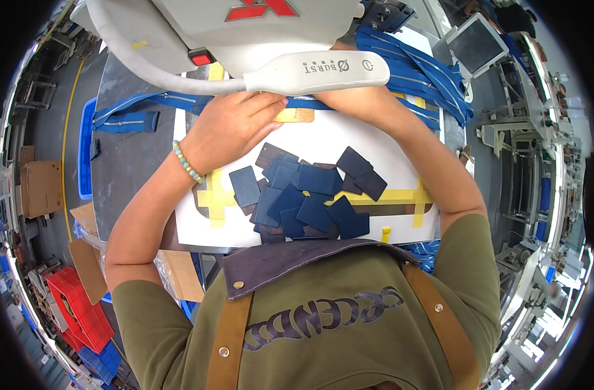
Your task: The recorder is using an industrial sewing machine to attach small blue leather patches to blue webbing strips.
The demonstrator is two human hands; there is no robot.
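Note:
My left hand point(229, 123) lies over a blue zipper strip point(302, 103) at the front of the sewing machine point(258, 32). Its fingers stretch out to the right, fingertips on the strip, thumb apart. My right hand point(352, 101) reaches in from the right beneath the white lamp head point(316, 73), which hides its fingers. Nearer me, a loose pile of dark blue rectangular patches point(287, 201) covers part of the white board point(206, 231). Some patches show a brownish-grey side. A yellow wooden-looking piece point(294, 116) sits beside my left fingertips.
Bundled blue zippers point(417, 71) lie at the far right; another length point(138, 121) trails left. Yellow tape point(375, 196) crosses the board. Left of the table stand a blue bin point(86, 149), cardboard boxes point(42, 188) and red crates point(79, 309).

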